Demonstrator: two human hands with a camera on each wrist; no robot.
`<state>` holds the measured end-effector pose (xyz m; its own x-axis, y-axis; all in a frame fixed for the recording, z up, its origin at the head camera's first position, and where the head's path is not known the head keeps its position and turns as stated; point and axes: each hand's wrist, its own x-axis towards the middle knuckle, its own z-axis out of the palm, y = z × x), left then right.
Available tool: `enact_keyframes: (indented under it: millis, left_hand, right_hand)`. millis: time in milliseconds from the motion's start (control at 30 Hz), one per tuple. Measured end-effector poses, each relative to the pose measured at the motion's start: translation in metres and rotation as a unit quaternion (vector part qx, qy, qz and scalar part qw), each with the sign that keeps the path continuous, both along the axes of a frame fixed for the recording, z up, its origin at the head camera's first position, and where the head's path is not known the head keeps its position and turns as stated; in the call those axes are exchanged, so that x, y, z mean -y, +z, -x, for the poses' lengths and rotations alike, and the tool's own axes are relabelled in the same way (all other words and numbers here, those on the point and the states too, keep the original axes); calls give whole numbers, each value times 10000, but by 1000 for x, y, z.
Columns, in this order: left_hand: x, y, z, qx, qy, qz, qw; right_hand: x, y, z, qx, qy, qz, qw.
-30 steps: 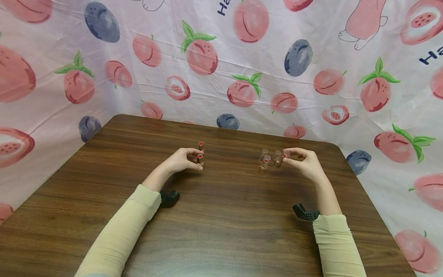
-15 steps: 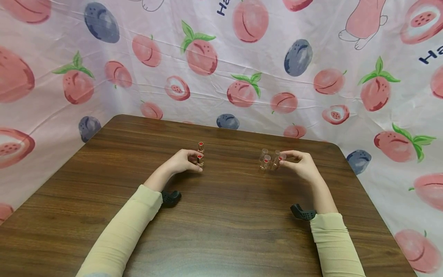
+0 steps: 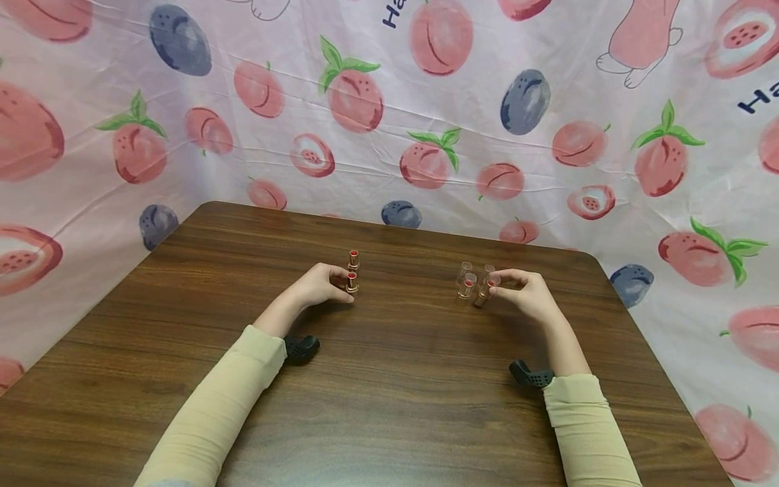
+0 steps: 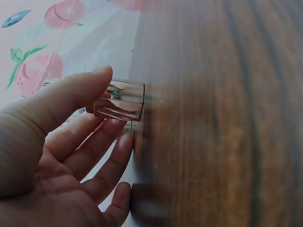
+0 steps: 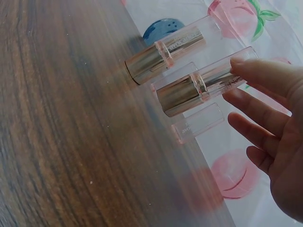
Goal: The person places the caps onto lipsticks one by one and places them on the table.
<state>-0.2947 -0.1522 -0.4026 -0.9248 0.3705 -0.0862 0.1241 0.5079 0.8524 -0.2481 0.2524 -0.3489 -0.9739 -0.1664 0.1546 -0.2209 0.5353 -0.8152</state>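
Left of centre in the head view, my left hand (image 3: 319, 283) holds an uncapped gold lipstick (image 3: 352, 283) with a red tip. The lipstick stands upright on the table, its gold base (image 4: 125, 99) between thumb and fingers in the left wrist view. Just behind it is a second uncapped lipstick (image 3: 354, 259). To the right, my right hand (image 3: 527, 293) pinches the clear cap of a capped lipstick (image 5: 182, 95), which tilts slightly in the head view. Beside it stands another capped lipstick (image 3: 466, 289). Two loose clear caps (image 3: 464, 272) stand behind these.
The brown wooden table (image 3: 389, 379) extends around both hands. Its far edge meets a fruit-printed cloth (image 3: 365, 162) hanging behind and along the sides. A black wrist mount (image 3: 531, 374) sits under the right wrist, with a similar mount (image 3: 301, 349) at the left one.
My right hand has shifted left and slightly nearer, carrying its capped lipstick closer to the other capped one. The left hand stays almost still.
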Motion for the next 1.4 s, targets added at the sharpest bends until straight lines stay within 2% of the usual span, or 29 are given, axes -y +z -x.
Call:
enact_keyframes:
  millis: [233, 567, 1000, 1233, 1400]
  left_hand:
    - [-1, -2, -1, 19, 31, -38, 10000]
    - [-3, -3, -2, -51, 115, -44, 9999]
    - [-4, -4, -2, -104, 157, 67, 9998]
    - [-4, -1, 0, -116, 171, 121, 9997]
    - [-4, 2, -1, -152, 145, 139, 9997]
  right_hand:
    - [-3, -8, 5, -34, 121, 103, 9999]
    - [-3, -13, 6, 153, 203, 300, 9992]
    - [-3, -16, 6, 189, 199, 212, 9994]
    - [-17, -40, 25, 154, 67, 239, 9996]
    - [-17, -43, 27, -8, -35, 78, 10000]
